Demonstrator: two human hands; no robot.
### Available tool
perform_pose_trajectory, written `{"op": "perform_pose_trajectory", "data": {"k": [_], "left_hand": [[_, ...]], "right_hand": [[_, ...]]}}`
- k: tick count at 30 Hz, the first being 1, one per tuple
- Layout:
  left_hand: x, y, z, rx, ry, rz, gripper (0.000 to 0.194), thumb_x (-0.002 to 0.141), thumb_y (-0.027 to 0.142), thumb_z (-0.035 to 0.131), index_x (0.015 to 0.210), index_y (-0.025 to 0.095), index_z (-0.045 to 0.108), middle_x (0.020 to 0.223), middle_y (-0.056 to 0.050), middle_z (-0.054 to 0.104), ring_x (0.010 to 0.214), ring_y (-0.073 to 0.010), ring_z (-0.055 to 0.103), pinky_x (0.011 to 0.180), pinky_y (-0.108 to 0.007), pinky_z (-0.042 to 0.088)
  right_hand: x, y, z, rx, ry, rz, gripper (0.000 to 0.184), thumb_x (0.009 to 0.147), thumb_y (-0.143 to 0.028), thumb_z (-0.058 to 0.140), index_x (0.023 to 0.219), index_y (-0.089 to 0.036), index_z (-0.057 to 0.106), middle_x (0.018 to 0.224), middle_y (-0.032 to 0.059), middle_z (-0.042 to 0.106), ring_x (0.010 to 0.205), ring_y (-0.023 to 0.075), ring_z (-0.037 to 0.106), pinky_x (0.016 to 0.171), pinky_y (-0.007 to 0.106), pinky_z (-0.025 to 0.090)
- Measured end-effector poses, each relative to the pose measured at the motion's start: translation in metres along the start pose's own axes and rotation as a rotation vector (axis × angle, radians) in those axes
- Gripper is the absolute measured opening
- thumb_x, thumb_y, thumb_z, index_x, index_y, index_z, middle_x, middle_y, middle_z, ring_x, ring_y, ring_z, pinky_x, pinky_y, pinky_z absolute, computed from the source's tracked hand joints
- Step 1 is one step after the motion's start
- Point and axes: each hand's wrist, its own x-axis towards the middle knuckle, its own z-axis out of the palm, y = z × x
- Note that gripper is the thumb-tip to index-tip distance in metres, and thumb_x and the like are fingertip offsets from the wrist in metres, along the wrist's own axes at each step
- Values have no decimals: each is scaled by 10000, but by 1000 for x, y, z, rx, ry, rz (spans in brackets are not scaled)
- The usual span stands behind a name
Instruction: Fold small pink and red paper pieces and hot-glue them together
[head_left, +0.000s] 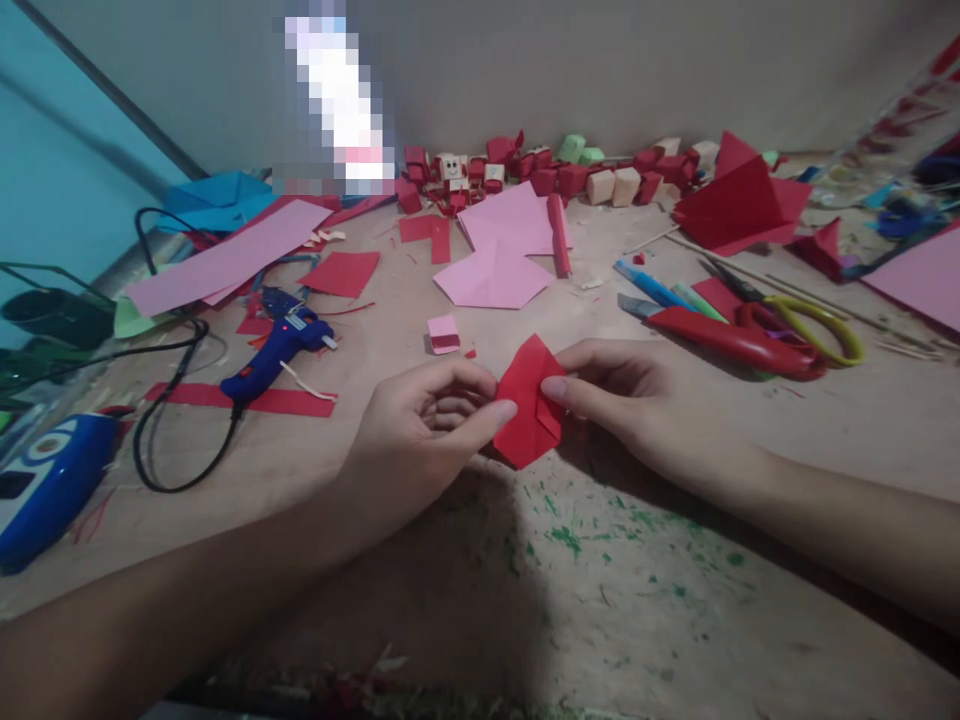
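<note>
Glue gun [274, 352] at left, over red strip [300, 402]. Left hand [420, 425] pinching left edge of folded red paper [526, 385], near pink-and-red piece [444, 335]. Paper between both hands, front centre over table [637, 620]. Right hand [634, 390] pinching its right edge. Farther right: red-handled knife [727, 338], yellow-handled scissors [817, 320].

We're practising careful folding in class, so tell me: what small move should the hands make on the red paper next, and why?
Probably slide the thumb of the right hand down to press the small flap of the red paper flat: its edge looks slightly raised just below that thumb, while the left hand holds the opposite side and could steady it.
</note>
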Motion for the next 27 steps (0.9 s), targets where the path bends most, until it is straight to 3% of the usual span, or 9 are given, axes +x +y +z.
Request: {"op": "perform_pose_trajectory", "data": {"k": [3,7,12,18,27], "left_hand": [[-1,0,0,-18,30,34,118,776,206,775,802,172,665,801,15,685,630,-82,641,577,-174,581],[-1,-2,-1,-22,-22,108,84,782,168,759,797,164,676,928,-20,721,776,-117,694,697,-207,611],[0,-5,-2,32,-39,166,26,812,157,733,821,161,709,972,-40,738,790,-133,716,688,-224,612],[-3,-3,-4,272,3,406,55,827,105,727,829,159,739,914,-38,762,860,-138,720,754,-209,608],[-4,-2,-1,166,9,314,54,820,98,714,822,152,722,873,-27,750,769,-117,716,682,-180,610]], "right_hand": [[-1,2,0,-17,3,-12,42,850,-168,744,845,-187,781,680,-32,691,602,85,575,543,193,451],[-1,3,0,-96,3,-41,43,859,-205,739,867,-193,780,776,-17,737,648,96,604,582,209,471],[-3,3,1,-200,1,-85,99,900,-252,695,877,-191,770,791,-16,749,622,97,602,555,223,459],[-4,5,0,-294,-19,-147,133,924,-270,672,934,-211,791,878,-11,779,734,128,658,667,247,514],[-4,2,-1,-295,-73,-127,165,912,-289,689,1009,-208,796,884,6,775,734,148,677,618,255,520]]}}
